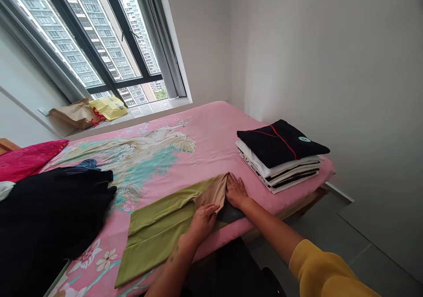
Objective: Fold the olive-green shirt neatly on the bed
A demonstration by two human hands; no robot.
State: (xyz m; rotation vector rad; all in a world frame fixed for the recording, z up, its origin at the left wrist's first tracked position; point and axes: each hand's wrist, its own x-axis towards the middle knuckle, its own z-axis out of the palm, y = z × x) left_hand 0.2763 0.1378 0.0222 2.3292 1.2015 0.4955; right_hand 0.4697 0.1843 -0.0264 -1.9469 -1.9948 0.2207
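An olive-green garment (155, 226) with a tan waist part (214, 191) lies flat near the front edge of the pink bed (198, 147). My left hand (205, 220) rests on it, fingers curled over the tan fabric's edge. My right hand (235, 190) lies flat and open just right of the tan part, pressing on the bed. A dark piece of cloth (231, 213) shows between my two wrists.
A stack of folded clothes (280, 156), black one on top, sits at the bed's right corner by the wall. A heap of black clothing (49, 213) and a red cloth (29, 158) lie at left. Bags (89, 111) sit on the window ledge.
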